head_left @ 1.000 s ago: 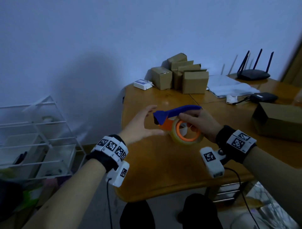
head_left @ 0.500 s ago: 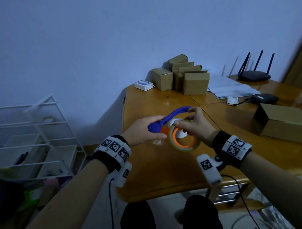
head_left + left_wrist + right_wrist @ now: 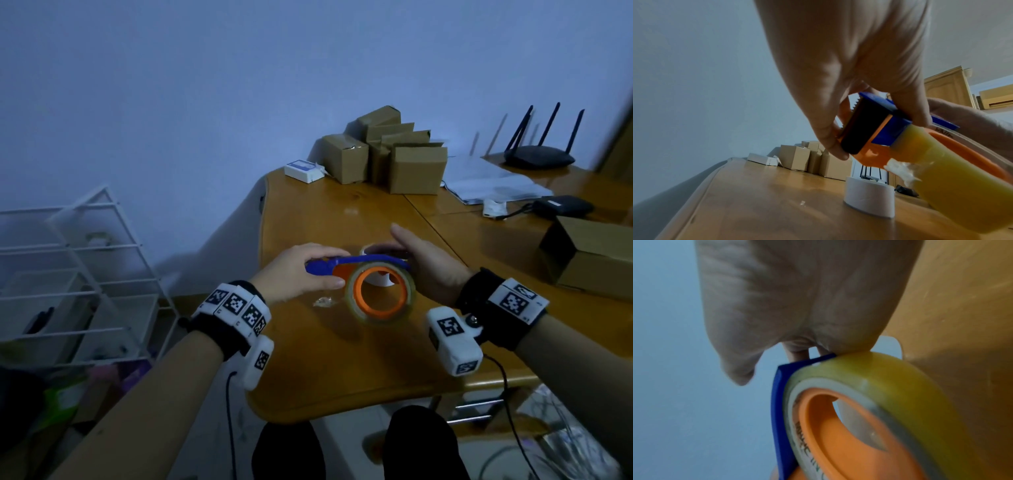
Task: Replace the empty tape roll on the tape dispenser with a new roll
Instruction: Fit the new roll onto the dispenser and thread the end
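The tape dispenser [image 3: 363, 262], blue handle over an orange hub, is held just above the wooden table [image 3: 342, 377]. A new yellowish tape roll [image 3: 380, 317] sits on the hub. My left hand [image 3: 301, 274] pinches the dispenser's [image 3: 892, 126] cutter end between thumb and fingers. My right hand [image 3: 431, 263] lies against the far right side of the roll [image 3: 890, 378] with fingers straight and thumb raised; its palm touches the roll. The white empty core [image 3: 869, 198] stands on the table just behind, seen through the hub in the head view.
A crumpled tape scrap [image 3: 323, 301] lies by my left hand. Several cardboard boxes [image 3: 404, 157] stand at the table's back, another box [image 3: 592, 253] at the right. Papers [image 3: 496, 185] and a router [image 3: 537, 157] are far right. A white wire rack [image 3: 68, 274] stands left.
My left hand went from open to pinching the blue cutter end. The handle tipped level. My right hand let go of the handle tip and now lies straight-fingered against the roll.
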